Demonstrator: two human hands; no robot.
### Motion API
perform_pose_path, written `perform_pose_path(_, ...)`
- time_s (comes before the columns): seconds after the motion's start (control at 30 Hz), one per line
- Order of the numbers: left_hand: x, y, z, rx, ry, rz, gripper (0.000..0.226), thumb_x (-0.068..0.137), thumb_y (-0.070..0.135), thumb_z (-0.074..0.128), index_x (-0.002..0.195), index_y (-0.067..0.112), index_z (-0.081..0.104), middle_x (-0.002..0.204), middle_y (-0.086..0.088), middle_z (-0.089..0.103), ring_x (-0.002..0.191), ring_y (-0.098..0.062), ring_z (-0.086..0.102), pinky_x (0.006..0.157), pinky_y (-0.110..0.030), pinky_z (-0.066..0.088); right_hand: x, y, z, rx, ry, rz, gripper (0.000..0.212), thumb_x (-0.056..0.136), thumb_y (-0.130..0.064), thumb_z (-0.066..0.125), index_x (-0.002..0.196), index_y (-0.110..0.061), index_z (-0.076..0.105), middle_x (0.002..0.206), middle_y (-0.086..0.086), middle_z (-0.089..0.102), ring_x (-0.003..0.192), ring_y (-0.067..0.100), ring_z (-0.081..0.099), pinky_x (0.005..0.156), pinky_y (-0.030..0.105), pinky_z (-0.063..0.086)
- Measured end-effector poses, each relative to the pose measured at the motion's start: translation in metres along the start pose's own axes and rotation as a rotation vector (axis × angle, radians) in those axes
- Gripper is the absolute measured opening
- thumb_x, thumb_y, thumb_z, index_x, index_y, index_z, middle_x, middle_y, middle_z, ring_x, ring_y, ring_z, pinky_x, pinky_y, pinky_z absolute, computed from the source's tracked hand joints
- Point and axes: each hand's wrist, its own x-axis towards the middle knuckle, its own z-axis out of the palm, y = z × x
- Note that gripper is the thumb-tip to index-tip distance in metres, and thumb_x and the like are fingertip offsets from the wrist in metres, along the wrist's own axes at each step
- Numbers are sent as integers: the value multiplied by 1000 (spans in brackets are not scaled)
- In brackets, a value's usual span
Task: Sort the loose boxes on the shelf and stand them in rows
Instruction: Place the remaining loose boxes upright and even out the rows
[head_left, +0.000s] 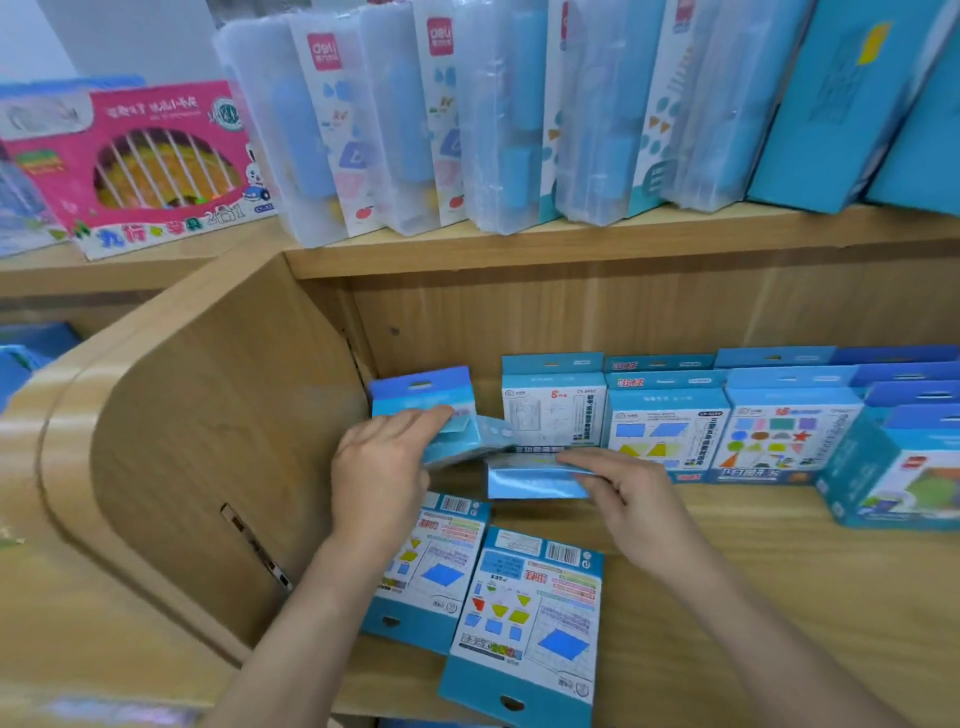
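Note:
My left hand (382, 470) grips a tilted blue box (457, 441) near the back left corner of the lower shelf. Behind it one blue box (421, 389) stands upright against the back wall. My right hand (621, 486) pinches another blue box (535, 478) by its upper edge, just right of the first. Two blue boxes lie flat, back side up, at the shelf front: one (431, 566) partly under my left wrist, the other (530, 618) beside it. To the right, rows of like boxes (670, 426) stand upright.
The wooden side panel (208, 441) closes the shelf on the left. A box lying on its side (893, 467) sits at the right edge. On the upper shelf (519, 249) stand clear plastic cases (405, 119), a pink box (150, 161) and teal boxes (831, 104).

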Motion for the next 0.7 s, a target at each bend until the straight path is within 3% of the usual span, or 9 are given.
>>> perform_pose_path(0.13,-18,1,-4,-5,-13,43,63,49,-15,70,104,15,72,92,-1,73,78,-26,68,70,-39,53,-12,0,-15,105,60,68,29,92,-8,57,113,-23,69,108,-24,62,102,-11,57,92,15,47)
perform_pose_path(0.2,-22,-2,-4,0,-68,85,64,44,-15,74,100,16,73,89,0,74,76,-25,69,71,-40,54,-19,0,-31,221,89,165,27,91,-11,59,103,-31,70,99,-23,66,92,-2,65,79,25,55)
perform_pose_path(0.27,-30,-6,0,53,-208,158,65,41,-11,75,97,22,73,90,5,73,78,-23,69,72,-38,54,-27,-2,-46,388,134,282,27,90,-11,59,90,-36,69,91,-9,70,79,10,69,61,28,59)
perform_pose_path(0.37,-42,-6,1,5,-441,120,61,59,-7,68,110,28,69,108,10,69,99,-20,64,84,-36,53,-37,-8,-64,549,245,395,20,91,-9,57,88,-26,69,84,5,70,67,15,69,47,27,56)
perform_pose_path(0.5,-48,-3,-2,-73,-556,31,60,79,1,50,131,31,53,137,17,48,128,-8,39,109,-23,30,-46,-10,-74,752,386,499,13,93,-10,55,92,-12,67,68,3,71,55,13,65,39,24,52)
perform_pose_path(0.6,-43,14,-10,-236,-509,-29,53,85,1,49,128,31,55,136,20,46,130,-4,37,107,-14,26,-50,-13,-79,874,386,541,13,93,-12,55,96,-7,67,68,5,71,53,14,62,36,21,45)
perform_pose_path(0.7,-34,50,-20,-613,-330,-174,36,94,19,54,126,35,55,127,24,54,119,4,48,99,-16,39,-50,-17,-83,1011,349,582,14,93,-6,53,90,-8,66,64,5,69,47,11,58,33,18,39)
